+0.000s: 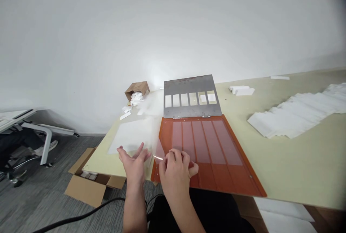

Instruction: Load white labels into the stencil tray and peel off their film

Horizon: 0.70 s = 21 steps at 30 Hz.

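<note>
My left hand [135,162] has its fingers spread over the near edge of a stack of translucent white sheets [127,135]. Close beside it, my right hand [175,171] is curled over the left side of an orange board [224,179], its fingers closed on a clear plastic sheet [159,150] that catches the light along one edge. The fingertips are partly hidden. Pale strips [208,139] lie side by side on the board under a clear layer. Hinged to the board's far edge, a grey metal frame [189,110] with several rectangular windows is tilted up.
Paper scraps [136,98] spill from a brown box [140,87] at the back left. White pieces [242,90] and a long pleated row of white sheets [294,112] lie to the right. An open carton [86,191] and a black cable [89,212] are below the table's left edge.
</note>
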Each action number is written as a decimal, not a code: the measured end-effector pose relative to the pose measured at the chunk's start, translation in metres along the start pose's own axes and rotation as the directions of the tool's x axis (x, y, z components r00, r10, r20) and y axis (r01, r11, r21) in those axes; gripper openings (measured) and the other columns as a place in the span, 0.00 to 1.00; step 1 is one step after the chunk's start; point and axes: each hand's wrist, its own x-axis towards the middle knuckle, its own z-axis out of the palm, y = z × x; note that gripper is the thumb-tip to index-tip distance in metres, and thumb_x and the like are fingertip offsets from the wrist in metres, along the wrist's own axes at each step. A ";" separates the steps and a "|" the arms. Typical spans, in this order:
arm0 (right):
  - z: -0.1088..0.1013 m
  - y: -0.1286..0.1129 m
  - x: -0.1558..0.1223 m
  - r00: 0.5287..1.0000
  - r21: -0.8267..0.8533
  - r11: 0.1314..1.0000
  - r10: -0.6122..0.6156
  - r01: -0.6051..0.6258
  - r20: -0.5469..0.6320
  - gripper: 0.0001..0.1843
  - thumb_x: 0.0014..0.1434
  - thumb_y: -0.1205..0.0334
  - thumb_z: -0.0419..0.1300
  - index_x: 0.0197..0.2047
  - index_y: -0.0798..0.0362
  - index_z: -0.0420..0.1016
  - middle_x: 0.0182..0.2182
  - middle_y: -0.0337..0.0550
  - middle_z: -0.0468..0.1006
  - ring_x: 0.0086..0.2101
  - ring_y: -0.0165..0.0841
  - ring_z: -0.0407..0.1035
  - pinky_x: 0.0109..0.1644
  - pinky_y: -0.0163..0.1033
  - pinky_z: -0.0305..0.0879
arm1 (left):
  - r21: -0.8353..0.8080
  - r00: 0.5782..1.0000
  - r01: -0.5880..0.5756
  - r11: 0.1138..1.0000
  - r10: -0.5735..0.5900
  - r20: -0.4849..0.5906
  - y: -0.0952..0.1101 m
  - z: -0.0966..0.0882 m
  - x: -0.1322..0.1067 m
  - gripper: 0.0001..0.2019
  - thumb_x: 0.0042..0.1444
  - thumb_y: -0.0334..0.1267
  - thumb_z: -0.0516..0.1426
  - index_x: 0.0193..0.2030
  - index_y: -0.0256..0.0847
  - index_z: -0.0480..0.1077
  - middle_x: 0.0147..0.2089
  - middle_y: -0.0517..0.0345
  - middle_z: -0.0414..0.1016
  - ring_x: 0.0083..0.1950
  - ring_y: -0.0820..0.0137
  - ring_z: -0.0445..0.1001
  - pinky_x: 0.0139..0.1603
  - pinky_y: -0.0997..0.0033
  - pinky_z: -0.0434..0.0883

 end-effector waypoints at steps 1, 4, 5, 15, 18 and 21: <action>0.000 0.000 0.000 1.000 -0.004 1.000 0.000 0.000 0.002 0.06 0.60 0.68 0.57 0.35 0.52 0.76 0.42 0.45 0.80 0.47 0.46 0.66 0.51 0.57 0.47 | -0.005 1.000 -0.003 1.000 0.003 0.002 0.000 0.000 0.001 0.48 0.44 0.28 0.70 0.68 0.50 0.50 0.68 0.40 0.56 0.54 0.55 0.80 0.37 0.66 0.83; 0.000 0.000 -0.001 1.000 -0.013 1.000 0.005 -0.005 -0.003 0.06 0.60 0.68 0.57 0.35 0.52 0.76 0.42 0.45 0.80 0.46 0.47 0.66 0.51 0.59 0.47 | -0.023 1.000 -0.013 1.000 0.013 0.012 0.001 -0.001 0.005 0.48 0.44 0.28 0.69 0.69 0.50 0.49 0.70 0.39 0.51 0.55 0.55 0.79 0.35 0.69 0.82; 0.000 0.000 -0.001 1.000 -0.014 1.000 0.005 -0.005 -0.007 0.06 0.60 0.68 0.57 0.35 0.52 0.76 0.42 0.44 0.80 0.46 0.47 0.66 0.51 0.59 0.47 | -0.025 1.000 -0.018 1.000 0.019 0.009 0.001 -0.002 0.006 0.49 0.44 0.28 0.69 0.69 0.51 0.49 0.70 0.39 0.50 0.56 0.55 0.79 0.35 0.70 0.82; 0.002 0.006 -0.002 0.999 -0.025 1.000 0.009 -0.010 -0.036 0.06 0.59 0.68 0.57 0.35 0.52 0.76 0.42 0.44 0.80 0.46 0.46 0.66 0.51 0.60 0.47 | 0.022 0.992 -0.110 0.994 0.111 -0.058 -0.001 -0.008 0.022 0.50 0.45 0.29 0.68 0.71 0.54 0.46 0.75 0.39 0.35 0.55 0.57 0.79 0.34 0.73 0.81; 0.002 0.007 -0.003 1.000 -0.030 0.999 0.015 -0.016 -0.023 0.06 0.59 0.68 0.58 0.34 0.52 0.76 0.42 0.44 0.80 0.46 0.46 0.65 0.51 0.60 0.47 | 0.071 0.985 -0.146 0.987 0.152 -0.084 -0.006 -0.008 0.030 0.53 0.46 0.29 0.67 0.72 0.55 0.40 0.76 0.39 0.28 0.56 0.57 0.78 0.34 0.73 0.81; 0.001 0.006 -0.003 1.000 -0.038 0.999 0.022 -0.023 -0.009 0.05 0.57 0.67 0.59 0.33 0.52 0.76 0.42 0.44 0.80 0.47 0.47 0.65 0.52 0.61 0.46 | 0.144 0.978 -0.171 0.975 0.186 -0.096 -0.012 -0.008 0.039 0.57 0.48 0.30 0.65 0.74 0.57 0.30 0.76 0.37 0.21 0.56 0.58 0.78 0.35 0.70 0.81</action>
